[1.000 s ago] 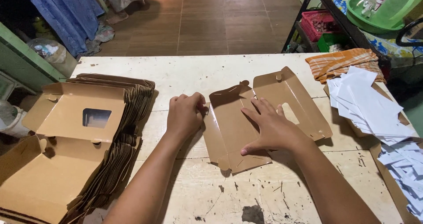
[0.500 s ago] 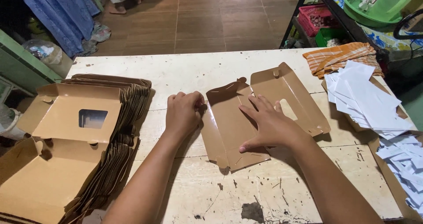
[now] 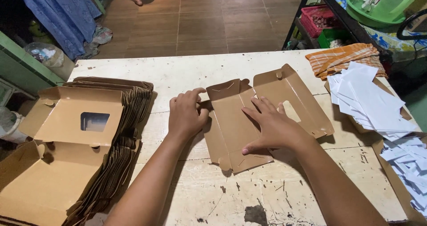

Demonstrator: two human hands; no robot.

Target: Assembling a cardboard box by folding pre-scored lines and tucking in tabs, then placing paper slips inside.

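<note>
A flat brown cardboard box blank [image 3: 231, 124] with a window cut-out lies on the white table [image 3: 187, 75] in front of me. My left hand [image 3: 187, 115] curls over the blank's left side flap, fingers bent on its edge. My right hand [image 3: 271, 126] lies flat with fingers spread on the middle panel, pressing it down. The blank's far panel [image 3: 291, 97] stands tilted up behind my right hand.
A tall stack of brown window box blanks [image 3: 84, 137] fills the table's left side. White paper sheets [image 3: 378, 106] lie at the right, with an orange striped cloth [image 3: 342, 59] behind them. Beyond the table are a tiled floor, blue fabric and a rack with a green basin [image 3: 378, 6].
My left hand has loosened from a fist, with its fingers now curling over the side flap. My right hand stays pressed on the panel.
</note>
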